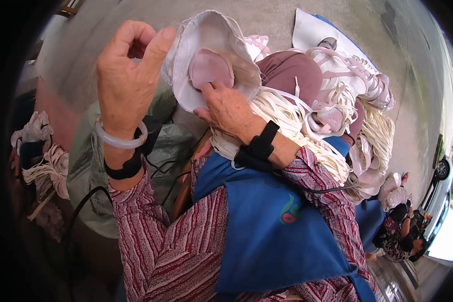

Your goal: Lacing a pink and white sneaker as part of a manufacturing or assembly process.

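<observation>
A white cloth-like pouch (214,30) with a wide round mouth faces me at the upper middle. Inside it shows a pale pink oval piece (211,68). My right hand (229,105) reaches over the near rim, its bent fingers on the oval's lower edge; the fingertips are partly hidden. Raised left of the pouch is my left hand (128,70), fingers curled toward the thumb. Whatever it may pinch is too small or hidden to make out. White laces (282,113) lie bundled beside my right wrist, next to white-and-pink shoe uppers (332,113).
A blue apron (277,226) covers my lap. Black cables (88,196) run from my wrist straps. At left stand a greenish sack (93,166) and a pile of shoe uppers (48,161). Another person (400,231) sits at far right, near a parked car (438,201).
</observation>
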A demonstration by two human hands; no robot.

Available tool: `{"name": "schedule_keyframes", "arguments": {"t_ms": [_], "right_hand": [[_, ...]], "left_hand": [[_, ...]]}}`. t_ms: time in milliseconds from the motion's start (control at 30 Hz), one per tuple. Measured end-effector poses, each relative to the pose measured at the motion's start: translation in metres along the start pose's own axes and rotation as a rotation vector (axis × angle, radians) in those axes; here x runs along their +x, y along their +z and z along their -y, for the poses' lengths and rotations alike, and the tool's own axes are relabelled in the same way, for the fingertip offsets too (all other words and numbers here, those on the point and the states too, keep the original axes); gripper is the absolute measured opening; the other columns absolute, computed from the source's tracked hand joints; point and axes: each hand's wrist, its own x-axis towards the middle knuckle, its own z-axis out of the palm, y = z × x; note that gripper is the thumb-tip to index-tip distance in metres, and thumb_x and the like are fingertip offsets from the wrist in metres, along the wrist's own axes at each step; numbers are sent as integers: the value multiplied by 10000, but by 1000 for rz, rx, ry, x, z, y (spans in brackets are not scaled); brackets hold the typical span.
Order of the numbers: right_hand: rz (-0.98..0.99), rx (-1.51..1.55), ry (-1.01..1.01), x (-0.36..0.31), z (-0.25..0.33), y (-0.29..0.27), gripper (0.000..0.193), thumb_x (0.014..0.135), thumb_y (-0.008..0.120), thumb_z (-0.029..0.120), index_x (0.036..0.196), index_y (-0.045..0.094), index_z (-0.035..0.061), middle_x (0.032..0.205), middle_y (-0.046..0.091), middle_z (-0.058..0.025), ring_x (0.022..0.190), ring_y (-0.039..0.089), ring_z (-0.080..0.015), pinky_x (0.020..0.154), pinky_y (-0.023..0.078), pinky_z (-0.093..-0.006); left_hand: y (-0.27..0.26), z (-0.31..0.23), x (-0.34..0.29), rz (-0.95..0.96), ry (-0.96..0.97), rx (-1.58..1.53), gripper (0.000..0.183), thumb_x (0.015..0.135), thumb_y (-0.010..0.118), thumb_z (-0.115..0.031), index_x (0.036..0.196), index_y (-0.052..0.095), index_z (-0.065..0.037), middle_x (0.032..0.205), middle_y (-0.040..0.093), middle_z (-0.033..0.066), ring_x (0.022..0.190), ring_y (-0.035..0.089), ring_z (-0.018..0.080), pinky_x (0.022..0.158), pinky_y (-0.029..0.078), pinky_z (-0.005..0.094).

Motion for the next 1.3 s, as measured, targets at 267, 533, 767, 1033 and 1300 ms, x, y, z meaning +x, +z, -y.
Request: {"name": "schedule_keyframes", "arguments": {"t_ms": [267,533,767,1033,1300], "right_hand": [[-9,80,11,7,11,-5,590,772,718,413,1160,526,12,966,597,-232,885,619,-400,741,517,-456],[-10,57,-2,15,19,7,649,755,707,472,1080,551,-67,930,620,-234,753,649,-397,633,535,-438],[-225,43,-45,12,31,-9,359,819,662,265,991,559,-32,901,598,-203,843,615,-372,712,504,-421],[-279,980,153,-27,5,-105,264,928,575,175,1045,615,-59,974,672,-171,862,670,-299,758,533,-375],[-514,1823,185,-115,-91,-89,607,931,601,229,1432,321,32,1385,481,-122,1246,498,-284,1071,375,-481]], "left_hand": [[12,63,-9,342,-202,320,470,873,621,-457,879,587,11,692,610,127,628,595,259,613,484,367],[39,49,-19,246,115,395,402,877,599,-358,967,610,34,792,634,259,787,619,433,654,498,445],[35,30,18,86,97,202,272,865,583,-211,898,609,59,703,585,273,658,585,446,583,471,446],[49,-38,47,302,-118,-340,310,943,570,-283,1074,645,-12,790,651,40,650,584,117,617,480,249],[121,24,-10,374,-46,-319,378,964,554,-273,1199,522,21,1080,610,98,1004,585,171,878,466,278]]}}
